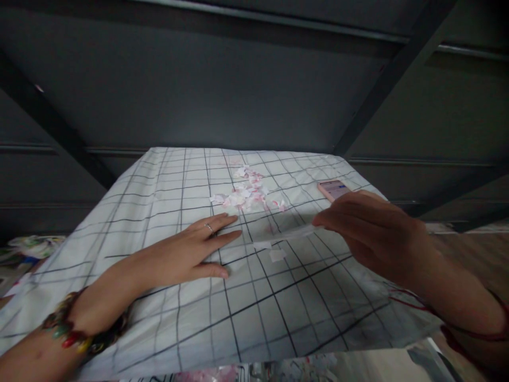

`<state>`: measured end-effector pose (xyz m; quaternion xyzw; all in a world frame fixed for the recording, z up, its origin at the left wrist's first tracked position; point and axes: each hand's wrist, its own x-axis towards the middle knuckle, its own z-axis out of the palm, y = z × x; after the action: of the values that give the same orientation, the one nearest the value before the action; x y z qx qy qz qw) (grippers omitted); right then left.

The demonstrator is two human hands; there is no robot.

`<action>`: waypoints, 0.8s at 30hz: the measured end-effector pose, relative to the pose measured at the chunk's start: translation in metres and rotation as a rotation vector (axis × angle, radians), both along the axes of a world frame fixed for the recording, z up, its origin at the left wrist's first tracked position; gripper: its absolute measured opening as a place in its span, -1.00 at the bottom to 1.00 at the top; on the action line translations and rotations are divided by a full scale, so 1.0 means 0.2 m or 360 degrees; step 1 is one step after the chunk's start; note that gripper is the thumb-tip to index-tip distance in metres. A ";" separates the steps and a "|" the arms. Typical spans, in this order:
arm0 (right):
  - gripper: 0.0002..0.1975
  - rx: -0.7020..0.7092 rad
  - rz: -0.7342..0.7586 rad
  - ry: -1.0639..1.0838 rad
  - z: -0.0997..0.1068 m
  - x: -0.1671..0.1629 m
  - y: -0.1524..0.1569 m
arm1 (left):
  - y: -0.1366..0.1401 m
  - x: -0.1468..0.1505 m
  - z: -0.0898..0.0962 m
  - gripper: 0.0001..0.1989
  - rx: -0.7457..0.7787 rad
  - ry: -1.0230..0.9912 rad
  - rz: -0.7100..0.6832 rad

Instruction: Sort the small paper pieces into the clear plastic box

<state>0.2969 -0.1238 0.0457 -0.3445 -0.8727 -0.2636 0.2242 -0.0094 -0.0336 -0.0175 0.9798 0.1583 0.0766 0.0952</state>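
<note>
Left hand (199,246): spread, empty
Right hand (368,231): pinching one clear plastic film (294,232)
Pink-edged rectangular phone (334,188): one, near tabletop's (207,329) right edge
Moving room: near edge

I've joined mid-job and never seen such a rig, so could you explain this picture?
No machine here: a person works bare-handed, filmed by one camera on their head looking forward and down. A white cloth with dark grid lines covers the surface. On it lie a pile of small pink-and-white scraps, a small flat white piece nearer the camera, and a pink-edged phone with a lit screen. The left hand, fingers spread, holds nothing. The right hand seems to pinch a thin see-through sheet.
</note>
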 end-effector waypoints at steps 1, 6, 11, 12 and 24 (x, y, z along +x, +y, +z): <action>-0.74 -0.0029 -0.0020 0.0011 0.00 0.02 -0.02 | 0.00 0.00 0.00 -0.38 0.0005 0.0003 -0.0003; -0.74 -0.0054 -0.0022 0.0085 0.01 0.05 -0.07 | 0.00 0.00 0.00 -0.40 0.0013 -0.0005 -0.0016; -0.76 -0.0161 0.0037 0.0113 0.00 0.04 -0.06 | -0.02 0.01 0.02 -0.32 0.0005 -0.0008 -0.0058; -0.76 -0.0197 0.0053 0.0133 0.01 0.04 -0.07 | -0.03 0.02 0.02 -0.31 -0.0006 -0.0001 -0.0078; -0.72 -0.0152 -0.0117 0.0096 0.02 0.08 -0.23 | -0.14 0.14 0.07 -0.38 -0.0195 -0.0002 -0.0419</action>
<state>0.3120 -0.1703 0.0500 -0.3945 -0.8638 -0.2192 0.2239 0.0181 -0.0621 -0.0043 0.9844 0.0328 0.0544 0.1642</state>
